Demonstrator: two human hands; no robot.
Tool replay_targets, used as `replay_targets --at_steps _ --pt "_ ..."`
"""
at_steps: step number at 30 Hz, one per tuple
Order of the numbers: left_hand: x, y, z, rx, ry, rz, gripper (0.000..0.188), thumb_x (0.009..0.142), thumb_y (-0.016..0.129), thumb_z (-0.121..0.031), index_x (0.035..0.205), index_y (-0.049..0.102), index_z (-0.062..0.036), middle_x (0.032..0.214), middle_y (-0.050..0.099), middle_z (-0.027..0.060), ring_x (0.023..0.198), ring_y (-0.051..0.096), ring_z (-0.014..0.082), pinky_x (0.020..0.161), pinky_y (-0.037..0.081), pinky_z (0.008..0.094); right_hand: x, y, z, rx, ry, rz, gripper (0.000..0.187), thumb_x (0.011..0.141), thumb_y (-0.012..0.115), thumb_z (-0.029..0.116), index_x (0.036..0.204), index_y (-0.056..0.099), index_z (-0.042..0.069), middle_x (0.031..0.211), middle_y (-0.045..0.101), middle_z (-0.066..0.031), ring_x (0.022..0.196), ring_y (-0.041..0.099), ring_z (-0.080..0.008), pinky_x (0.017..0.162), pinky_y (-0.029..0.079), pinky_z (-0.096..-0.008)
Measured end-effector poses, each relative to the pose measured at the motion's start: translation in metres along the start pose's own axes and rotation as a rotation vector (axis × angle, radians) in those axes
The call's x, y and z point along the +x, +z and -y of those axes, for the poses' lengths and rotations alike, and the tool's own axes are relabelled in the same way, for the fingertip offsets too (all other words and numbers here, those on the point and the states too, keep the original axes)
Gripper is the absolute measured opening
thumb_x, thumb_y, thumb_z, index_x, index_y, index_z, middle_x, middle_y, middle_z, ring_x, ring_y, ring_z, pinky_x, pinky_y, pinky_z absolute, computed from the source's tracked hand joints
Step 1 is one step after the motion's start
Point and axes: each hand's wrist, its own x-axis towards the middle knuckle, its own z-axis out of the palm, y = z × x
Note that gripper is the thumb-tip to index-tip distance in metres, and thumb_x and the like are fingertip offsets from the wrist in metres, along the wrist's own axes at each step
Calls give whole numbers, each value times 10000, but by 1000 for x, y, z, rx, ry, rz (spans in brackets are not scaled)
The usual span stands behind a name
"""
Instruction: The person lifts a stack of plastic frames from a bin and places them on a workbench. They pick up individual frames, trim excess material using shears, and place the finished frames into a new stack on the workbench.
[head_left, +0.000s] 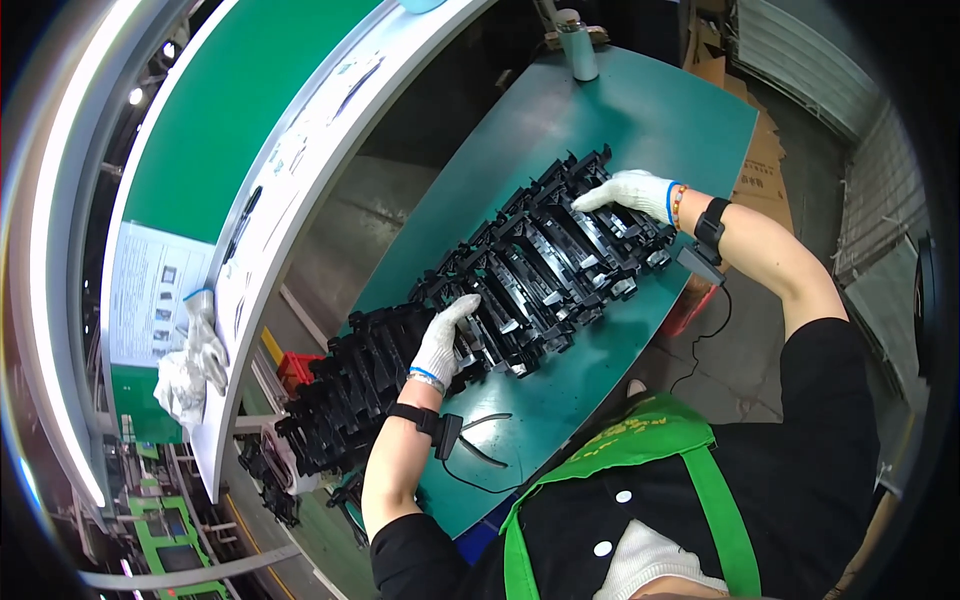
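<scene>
A long row of black plastic parts (pixel 535 265), ribbed and set side by side, stands on a green tabletop (pixel 620 100). My left hand (pixel 440 342), in a white knit glove, grips the row near its middle, its thumb lying over the top. The same kind of glove covers my right hand (pixel 635 193), which holds the far right end of the row. Its fingers are partly hidden behind the parts. More black plastic parts (pixel 350 375) continue to the left of my left hand.
A light-coloured bottle (pixel 578 48) stands at the table's far end. Dark curved strips (pixel 485 440) and a cable lie near the front edge. A white curved shelf (pixel 300 190) rises on the left, holding a pen and white gloves (pixel 195 365). Cardboard (pixel 762 185) lies beyond the right edge.
</scene>
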Motion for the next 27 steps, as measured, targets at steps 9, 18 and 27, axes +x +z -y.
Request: replay_targets --at_steps 9,18,27 --pt "-36 10 21 161 234 -110 232 858 774 -258 1015 745 -90 790 663 -8 611 578 114 569 499 269 -7 -7 -34 168 -16 72 395 823 873 375 1115 830 112 1061 795 -69 998 719 -179 954 523 -271" --pt "-117 71 29 196 351 83 156 872 765 -188 982 718 -88 751 645 -37 600 563 92 559 442 234 -157 6 -100 593 -92 -79 283 831 863 249 1066 832 93 977 800 -60 846 736 -149 792 588 -302" --pt "-165 105 106 541 -50 590 589 881 743 -336 1404 602 -104 1265 685 126 1074 665 300 912 569 443 -374 90 -222 208 96 -678 567 654 950 508 1016 841 85 1025 797 -98 908 727 -217 804 561 -368"
